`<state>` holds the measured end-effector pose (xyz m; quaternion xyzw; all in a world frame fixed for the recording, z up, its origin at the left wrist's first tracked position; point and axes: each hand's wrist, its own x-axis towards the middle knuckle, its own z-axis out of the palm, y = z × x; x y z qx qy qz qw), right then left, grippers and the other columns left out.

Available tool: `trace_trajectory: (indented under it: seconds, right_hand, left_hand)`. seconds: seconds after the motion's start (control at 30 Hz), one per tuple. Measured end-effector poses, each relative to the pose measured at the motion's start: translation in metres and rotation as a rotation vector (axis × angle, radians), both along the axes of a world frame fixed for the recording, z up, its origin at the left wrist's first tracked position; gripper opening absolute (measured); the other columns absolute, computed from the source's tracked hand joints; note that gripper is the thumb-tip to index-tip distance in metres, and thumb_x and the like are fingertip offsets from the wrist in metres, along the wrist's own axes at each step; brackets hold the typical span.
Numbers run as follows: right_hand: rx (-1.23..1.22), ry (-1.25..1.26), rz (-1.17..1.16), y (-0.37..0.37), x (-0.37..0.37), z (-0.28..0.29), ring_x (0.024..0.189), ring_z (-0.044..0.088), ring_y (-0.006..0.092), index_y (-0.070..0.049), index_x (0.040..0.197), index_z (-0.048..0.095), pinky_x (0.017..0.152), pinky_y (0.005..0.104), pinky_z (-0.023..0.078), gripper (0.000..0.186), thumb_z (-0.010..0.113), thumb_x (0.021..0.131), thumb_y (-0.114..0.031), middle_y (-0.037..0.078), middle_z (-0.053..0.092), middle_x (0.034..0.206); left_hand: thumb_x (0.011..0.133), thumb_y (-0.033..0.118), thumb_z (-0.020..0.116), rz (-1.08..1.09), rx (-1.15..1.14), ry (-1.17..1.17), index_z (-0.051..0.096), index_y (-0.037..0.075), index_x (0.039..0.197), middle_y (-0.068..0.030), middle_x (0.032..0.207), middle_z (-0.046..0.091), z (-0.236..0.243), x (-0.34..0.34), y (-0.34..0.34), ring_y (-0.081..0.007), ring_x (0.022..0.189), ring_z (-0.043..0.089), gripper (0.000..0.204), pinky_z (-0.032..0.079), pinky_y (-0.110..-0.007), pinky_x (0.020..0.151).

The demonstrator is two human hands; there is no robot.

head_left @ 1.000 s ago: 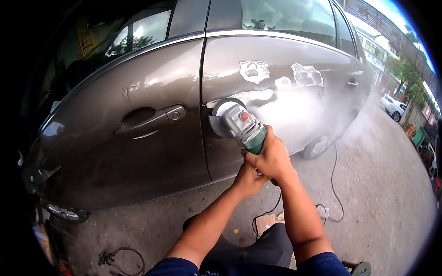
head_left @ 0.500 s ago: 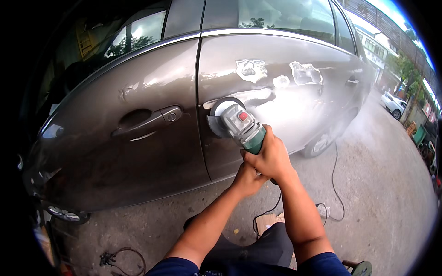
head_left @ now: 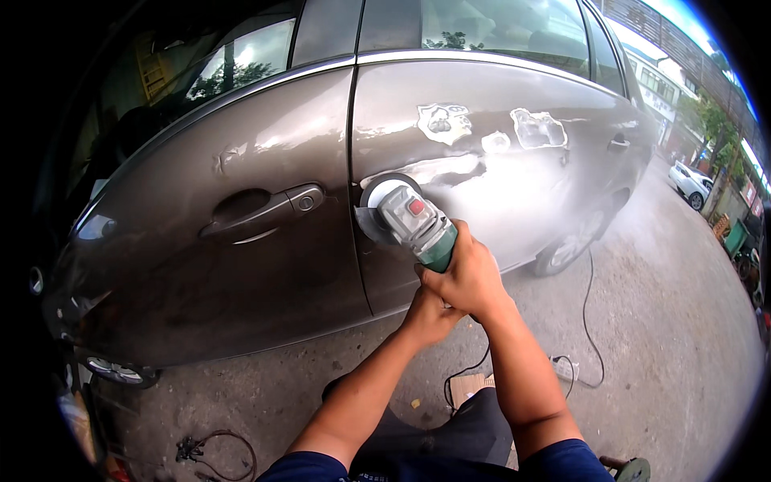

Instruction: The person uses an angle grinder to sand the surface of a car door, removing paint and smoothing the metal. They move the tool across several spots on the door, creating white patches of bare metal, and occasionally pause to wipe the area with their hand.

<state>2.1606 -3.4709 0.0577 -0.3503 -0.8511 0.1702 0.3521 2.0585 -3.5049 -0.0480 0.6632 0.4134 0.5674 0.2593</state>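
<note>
An angle grinder (head_left: 416, 217) with a grey head, red button and green body is gripped in both my hands. My right hand (head_left: 470, 273) wraps its body just behind the head. Lower down, my left hand (head_left: 431, 316) is closed round the rear of the handle, partly hidden by the right. The grinder's round disc (head_left: 391, 186) rests at the front edge of the car's rear door (head_left: 514, 201), close to the door seam. Bare sanded patches (head_left: 444, 122) with pale rims show above it, and whitish dust spreads over the panel to the right.
The brown front door (head_left: 265, 281) with its handle (head_left: 269, 215) lies left of the seam. A black power cable (head_left: 589, 321) runs over the concrete floor (head_left: 642, 345) to a white power strip (head_left: 565, 368). A cable coil (head_left: 229, 438) lies lower left. Farther off stands a white car (head_left: 690, 183).
The grinder and both hands have shifted slightly left along the door, toward the seam. The car sits slightly farther right in view. Both hands keep their grip.
</note>
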Motion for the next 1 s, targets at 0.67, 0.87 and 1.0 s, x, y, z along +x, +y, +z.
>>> trace_trajectory:
  seconds: [0.67, 0.87, 1.0]
  right_hand:
    - [0.029, 0.071, -0.033, 0.003, 0.005, -0.003, 0.091, 0.064, 0.0458, 0.002, 0.121, 0.045, 0.079, 0.048, 0.051, 0.067, 0.076, 0.068, -0.026, 0.027, 0.066, 0.095]
    - [0.023, 0.037, -0.025, 0.007, 0.007, -0.004, 0.092, 0.064, 0.0442, 0.002, 0.124, 0.043, 0.079, 0.047, 0.052, 0.07, 0.075, 0.068, -0.025, 0.025, 0.065, 0.101]
    - [0.008, 0.013, -0.016, 0.004, 0.006, 0.0, 0.093, 0.064, 0.0437, 0.002, 0.124, 0.044, 0.08, 0.0469, 0.052, 0.07, 0.074, 0.068, -0.025, 0.025, 0.064, 0.105]
  left_hand:
    - [0.084, 0.012, 0.07, 0.001, 0.035, -0.022, 0.056, -0.001, 0.124, -0.0143, 0.124, 0.059, 0.007, 0.009, 0.0, -0.0244, 0.118, 0.055, 0.044, 0.044, -0.039, 0.098]
    - [0.084, 0.012, 0.07, 0.029, 0.067, -0.006, 0.056, -0.001, 0.123, -0.0147, 0.124, 0.059, 0.0, 0.009, 0.006, -0.0243, 0.117, 0.055, 0.043, 0.044, -0.04, 0.097]
    - [0.084, 0.013, 0.07, 0.015, 0.018, 0.008, 0.056, -0.001, 0.122, -0.0147, 0.123, 0.059, 0.003, 0.007, 0.003, -0.0241, 0.116, 0.056, 0.043, 0.045, -0.039, 0.096]
